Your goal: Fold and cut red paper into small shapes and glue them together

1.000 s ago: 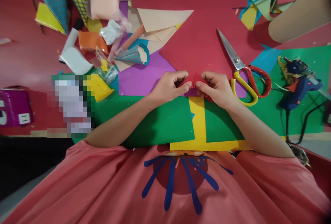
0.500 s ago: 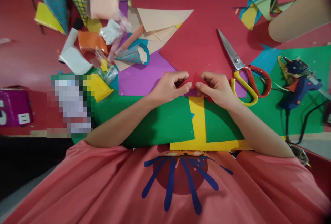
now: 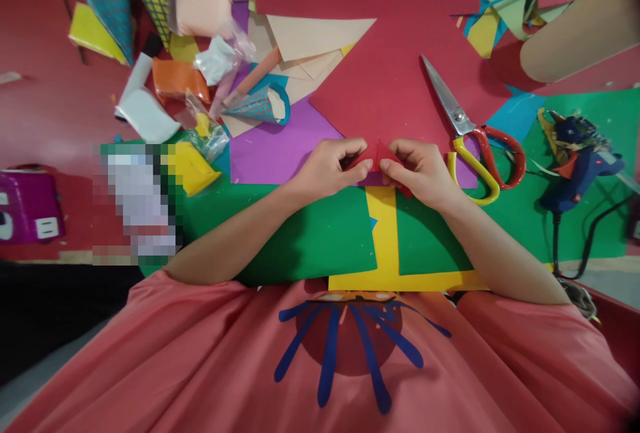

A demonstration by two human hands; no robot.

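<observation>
Between my two hands is a small piece of red paper, folded to a peak in the middle. My left hand pinches its left side between thumb and fingers. On its right side my right hand has the same kind of pinch, with the thumb near the centre fold. Part of the paper is hidden by the fingers. Just right of my right hand lies a pair of scissors with one red and one yellow handle, blades pointing away. Beneath the hands are purple paper and green sheets.
A blue glue gun with a black cord lies at the right. A cardboard tube is behind it. At the left are clay packets, decorated paper cones and a small blue cone. Large red sheets lie ahead.
</observation>
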